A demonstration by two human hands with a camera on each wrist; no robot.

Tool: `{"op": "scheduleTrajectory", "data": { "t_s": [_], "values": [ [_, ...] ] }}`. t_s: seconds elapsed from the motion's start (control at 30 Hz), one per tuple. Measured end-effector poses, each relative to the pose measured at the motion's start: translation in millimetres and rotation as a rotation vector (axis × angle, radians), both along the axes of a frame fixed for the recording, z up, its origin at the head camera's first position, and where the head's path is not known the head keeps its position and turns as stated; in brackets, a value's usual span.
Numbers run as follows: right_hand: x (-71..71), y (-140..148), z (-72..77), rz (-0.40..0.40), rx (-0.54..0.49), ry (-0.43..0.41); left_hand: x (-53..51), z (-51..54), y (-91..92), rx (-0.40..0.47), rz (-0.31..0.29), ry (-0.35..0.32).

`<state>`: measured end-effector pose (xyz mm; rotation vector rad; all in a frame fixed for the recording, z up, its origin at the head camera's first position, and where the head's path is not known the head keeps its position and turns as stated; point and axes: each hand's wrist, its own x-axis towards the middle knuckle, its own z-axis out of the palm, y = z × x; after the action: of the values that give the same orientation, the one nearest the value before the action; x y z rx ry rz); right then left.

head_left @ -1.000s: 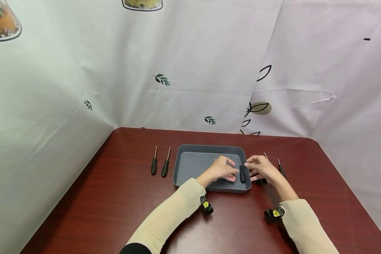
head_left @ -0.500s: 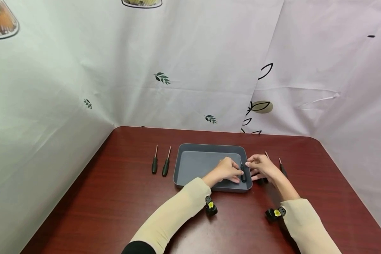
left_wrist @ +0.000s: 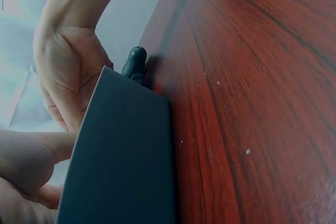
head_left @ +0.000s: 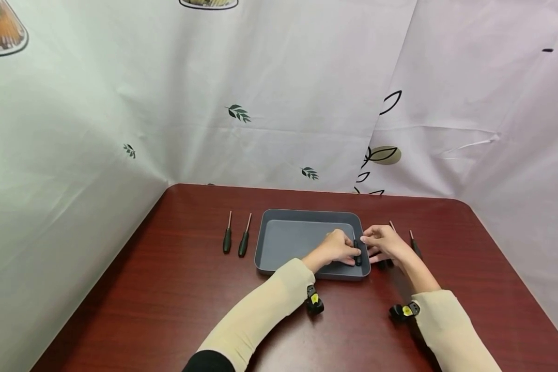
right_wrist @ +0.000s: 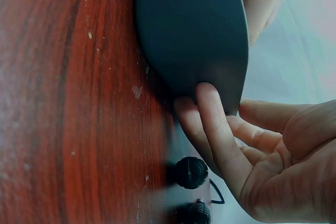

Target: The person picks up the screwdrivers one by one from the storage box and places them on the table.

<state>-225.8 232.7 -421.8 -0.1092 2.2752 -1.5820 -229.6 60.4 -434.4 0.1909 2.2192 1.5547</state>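
Observation:
A grey rectangular tray (head_left: pixel 283 232) sits on the table, and a dark-handled screwdriver (head_left: pixel 358 261) lies in it along the right wall. My left hand (head_left: pixel 336 248) reaches into the tray, its thumb and fingertips at this screwdriver's handle; they partly cover it. My right hand (head_left: pixel 386 244) is at the tray's right side. In the right wrist view, the right hand (right_wrist: pixel 273 161) has its fingers against the outer wall of the tray (right_wrist: pixel 194 35) and its thumb at the rim. The left wrist view hides the screwdriver behind the tray wall (left_wrist: pixel 121 150).
Two dark-handled screwdrivers (head_left: pixel 244 243) lie left of the tray on the reddish-brown table (head_left: pixel 190 289). More screwdrivers (head_left: pixel 415 247) lie to its right, partly behind the right hand; two handle ends (right_wrist: pixel 191 172) show in the right wrist view. White patterned cloth (head_left: pixel 283 103) hangs behind.
My left hand has moved right across the tray, from beside the screwdriver onto its handle, and its fingers have closed in. The right hand stays at the tray's right wall.

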Motion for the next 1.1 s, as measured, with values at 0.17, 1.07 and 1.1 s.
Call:
{"op": "scheduleTrajectory", "data": {
  "t_s": [0.17,1.07,1.1],
  "values": [
    [-0.4,0.5,-0.2,-0.002,-0.005,0.0,-0.2,-0.7,4.6,-0.026,0.013,0.018],
    [-0.1,1.4,1.0,-0.002,-0.011,-0.009,1.9,-0.7,8.1,0.073,0.117,-0.026],
    [-0.2,1.2,0.8,-0.001,-0.012,-0.01,2.3,-0.9,8.1,0.074,0.118,-0.029]
  ]
}}
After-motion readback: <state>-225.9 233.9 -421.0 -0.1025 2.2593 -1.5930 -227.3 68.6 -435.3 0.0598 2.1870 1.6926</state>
